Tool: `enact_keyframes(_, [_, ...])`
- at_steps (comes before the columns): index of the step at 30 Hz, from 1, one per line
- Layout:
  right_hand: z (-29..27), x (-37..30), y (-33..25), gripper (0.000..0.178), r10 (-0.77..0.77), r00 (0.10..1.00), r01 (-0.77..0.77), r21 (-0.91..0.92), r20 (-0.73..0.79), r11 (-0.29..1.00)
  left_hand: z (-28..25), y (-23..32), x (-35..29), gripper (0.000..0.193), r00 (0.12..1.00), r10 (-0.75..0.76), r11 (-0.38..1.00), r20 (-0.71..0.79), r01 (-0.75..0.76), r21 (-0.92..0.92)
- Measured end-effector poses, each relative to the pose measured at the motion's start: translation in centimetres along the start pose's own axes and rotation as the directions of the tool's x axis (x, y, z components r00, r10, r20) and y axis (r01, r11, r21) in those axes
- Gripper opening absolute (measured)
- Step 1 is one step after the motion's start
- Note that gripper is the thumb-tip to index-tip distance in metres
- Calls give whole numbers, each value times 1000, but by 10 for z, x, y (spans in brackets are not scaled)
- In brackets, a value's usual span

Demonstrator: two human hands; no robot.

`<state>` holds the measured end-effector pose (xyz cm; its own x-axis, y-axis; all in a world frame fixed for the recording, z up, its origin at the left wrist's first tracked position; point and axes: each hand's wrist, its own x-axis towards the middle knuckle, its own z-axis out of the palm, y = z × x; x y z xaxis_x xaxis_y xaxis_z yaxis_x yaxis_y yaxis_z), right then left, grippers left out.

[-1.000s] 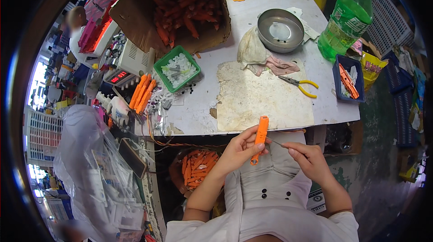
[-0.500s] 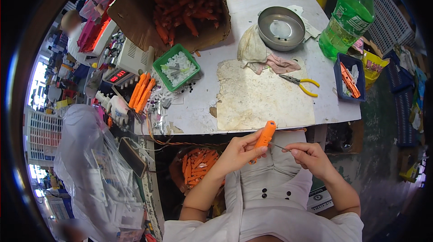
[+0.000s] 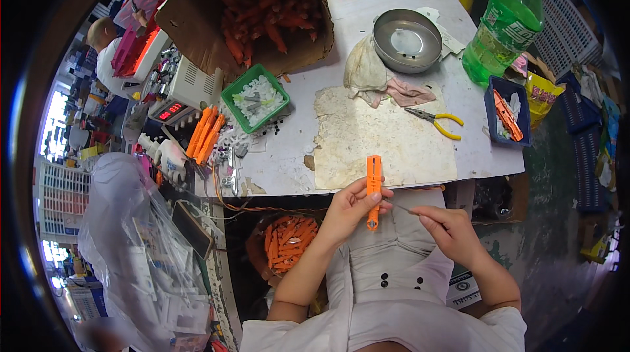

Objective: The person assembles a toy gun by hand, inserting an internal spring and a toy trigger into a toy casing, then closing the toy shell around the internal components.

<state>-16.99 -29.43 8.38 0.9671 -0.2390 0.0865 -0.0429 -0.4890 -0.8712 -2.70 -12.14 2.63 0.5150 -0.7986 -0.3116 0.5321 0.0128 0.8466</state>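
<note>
Above my lap, close to the table's front edge, my left hand is closed round a slim orange plastic casing. The casing stands nearly upright in view, its slotted side showing. My right hand pinches a thin dark metal tool that points left at the casing. Whether the tool's tip touches the casing is hidden by the left fingers. Pliers with yellow handles lie on the worn board beyond my hands.
A tipped carton of orange pieces stands far left, a green tray of white parts before it. A metal bowl, a rag, a green bottle and a blue bin stand to the right. Orange wires run along the table edge.
My left hand has turned the casing from tilted to nearly upright, so its slotted side shows, and shifted it slightly left and up. The right hand still holds the tool beside it.
</note>
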Motion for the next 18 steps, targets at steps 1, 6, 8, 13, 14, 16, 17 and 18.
enact_keyframes(1, [-5, 2, -5, 21, 120, 986, -125, 36, 113, 992, 0, 0, 1, 40, 1000, 12, 999, -10, -12, -52])
enact_keyframes(6, [-2, 2, -4, 20, 178, 963, -191, 48, 201, 980, 6, 3, 2, 37, 1000, 15, 997, -13, -16, -70])
enact_keyframes(8, [-4, 2, -4, 20, 178, 962, -183, 4, 205, 983, 7, 2, 3, 37, 1000, 23, 998, -12, -24, -62])
enact_keyframes(13, [-12, 7, 3, 21, 247, 923, -266, 26, 295, 964, 10, -2, 1, 47, 998, 58, 997, -3, -58, 50])
enact_keyframes(14, [-14, 9, 8, 21, 306, 878, -346, 47, 369, 937, 11, -3, 1, 47, 998, 57, 997, -1, -56, 51])
enact_keyframes(16, [-17, 12, 13, 20, 293, 881, -337, 58, 371, 940, 14, -5, 0, 50, 999, 46, 993, -6, -45, 106])
enact_keyframes(17, [-17, 12, 16, 20, 279, 885, -326, 68, 374, 943, 15, -4, 0, 50, 999, 43, 993, -6, -42, 108])
enact_keyframes(18, [-14, 11, 19, 20, 280, 885, -328, 70, 372, 942, 18, -3, 0, 45, 998, 46, 996, -33, -43, 84])
